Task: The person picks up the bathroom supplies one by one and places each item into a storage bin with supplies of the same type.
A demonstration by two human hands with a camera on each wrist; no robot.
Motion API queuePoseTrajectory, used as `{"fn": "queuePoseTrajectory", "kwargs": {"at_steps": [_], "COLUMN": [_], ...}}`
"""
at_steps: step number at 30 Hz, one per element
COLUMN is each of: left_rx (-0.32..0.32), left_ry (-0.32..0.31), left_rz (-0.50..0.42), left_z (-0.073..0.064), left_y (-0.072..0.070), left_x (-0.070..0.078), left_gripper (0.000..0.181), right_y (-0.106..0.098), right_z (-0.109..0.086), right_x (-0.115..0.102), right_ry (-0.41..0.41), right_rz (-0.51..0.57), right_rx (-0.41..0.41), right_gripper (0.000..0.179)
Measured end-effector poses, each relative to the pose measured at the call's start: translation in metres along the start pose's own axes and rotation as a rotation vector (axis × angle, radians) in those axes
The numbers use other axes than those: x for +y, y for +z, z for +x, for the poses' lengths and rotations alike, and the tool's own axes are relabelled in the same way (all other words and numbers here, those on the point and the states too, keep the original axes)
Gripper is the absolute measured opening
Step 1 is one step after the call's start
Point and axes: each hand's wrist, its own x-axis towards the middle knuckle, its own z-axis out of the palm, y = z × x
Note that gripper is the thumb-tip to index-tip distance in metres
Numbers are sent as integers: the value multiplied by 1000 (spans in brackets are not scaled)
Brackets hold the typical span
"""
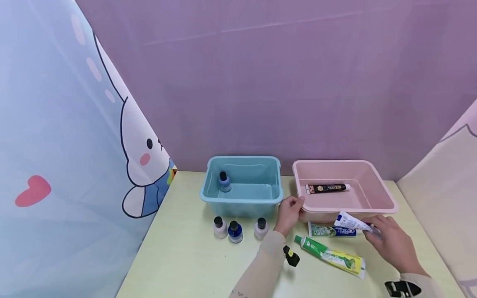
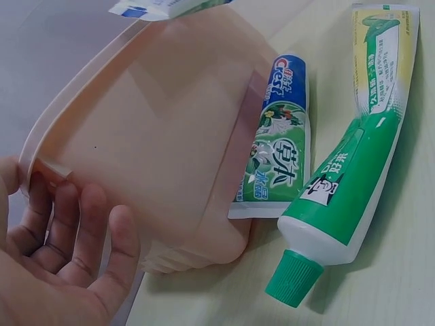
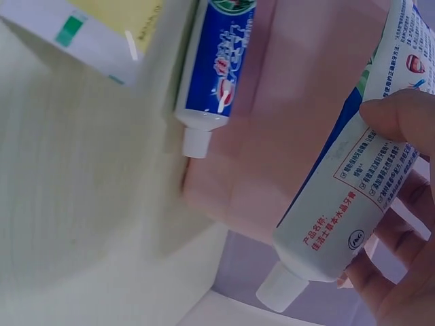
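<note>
My left hand (image 1: 288,215) grips the rim of the pink plastic bin (image 1: 346,211) at its front left corner, fingers curled under the edge. A white toothpaste tube (image 3: 353,183) with a white cap is pinched between the thumb and fingers of my right hand (image 1: 391,240), just outside the bin's front wall. Inside the bin lies a black toothpaste tube (image 1: 328,188). Against the foot of the bin rests a blue-and-green toothpaste tube (image 2: 279,136). Nearer to me lies a larger green-and-yellow toothpaste tube (image 1: 331,255), its green cap pointing left.
Left of the pink bin stands a blue bin (image 1: 242,209) holding a small black-capped bottle (image 1: 225,183). Before it stand a pale bottle (image 1: 220,229), a dark blue bottle (image 1: 235,232) and another pale bottle (image 1: 261,229). Purple cloth (image 1: 279,82) hangs behind the table.
</note>
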Motion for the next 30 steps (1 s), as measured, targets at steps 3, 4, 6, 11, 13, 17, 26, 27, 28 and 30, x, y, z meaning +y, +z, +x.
{"fn": "queuePoseTrajectory", "kwargs": {"at_steps": [3,4,6,11,13,17,26,27,28,30], "left_rx": [2,4,3,7,9,14,14,13,12,10], "left_ry": [0,-1,-4,-9,-10,-19,0,3,4,13], "left_rz": [7,9,12,13,11,10,-8,-11,-14,-14], "left_z": [0,0,1,0,-1,-1,0,0,0,0], "left_y": [1,1,1,1,1,1,1,2,2,2], "left_x": [1,1,1,2,2,2,-1,-1,-1,-1], "left_gripper": [27,27,27,28,27,26,27,27,27,27], "right_y": [-3,-4,-6,-11,-12,-16,-25,-25,-26,-27], "right_z": [3,4,7,13,15,21,36,38,40,43], "right_x": [-2,-2,-3,-4,-5,-5,-6,-6,-6,-6], "right_ry": [-11,-14,-21,-45,-54,-68,-105,-111,-117,-129], "right_rz": [4,5,8,2,-8,-25,-31,-29,-28,-26], "right_rx": [18,20,31,57,63,70,102,107,112,118], "right_gripper": [43,45,48,49,48,45,45,45,45,46]}}
